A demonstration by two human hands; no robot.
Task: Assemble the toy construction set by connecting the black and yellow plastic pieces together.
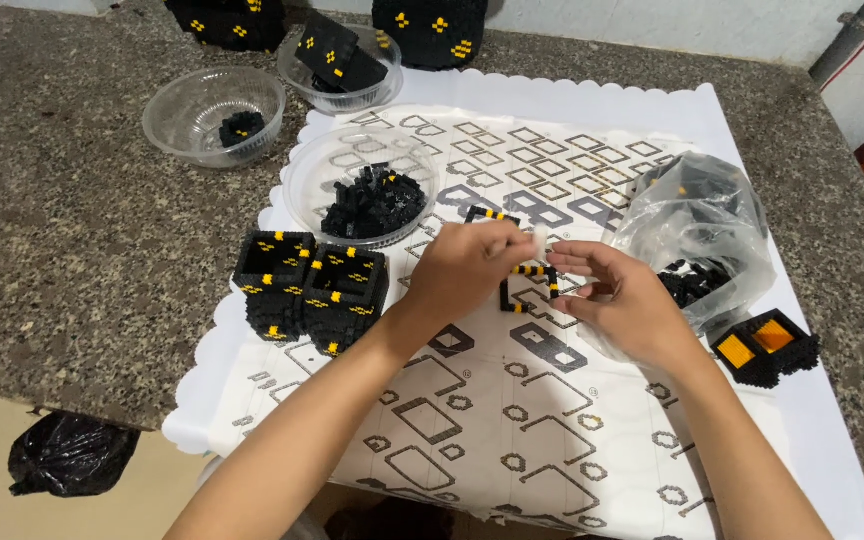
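Observation:
My left hand (467, 268) and my right hand (620, 300) meet over the patterned white mat (572, 440). Together they pinch a small square frame of black and yellow bricks (530, 289), the left from above-left, the right at its right edge. A second small black and yellow strip (490, 213) pokes out above my left hand's knuckles. To the left stand two open black cubes with yellow studs (312, 288). A clear bowl of loose black bricks (367, 195) sits just beyond my left hand.
A clear plastic bag of black bricks (697, 235) lies right of my hands, with a black box with orange insides (764, 346) below it. Two more clear bowls (214, 112) (342, 65) and black brick blocks (430, 28) sit at the back. The granite counter's edge (72, 395) drops off at the left.

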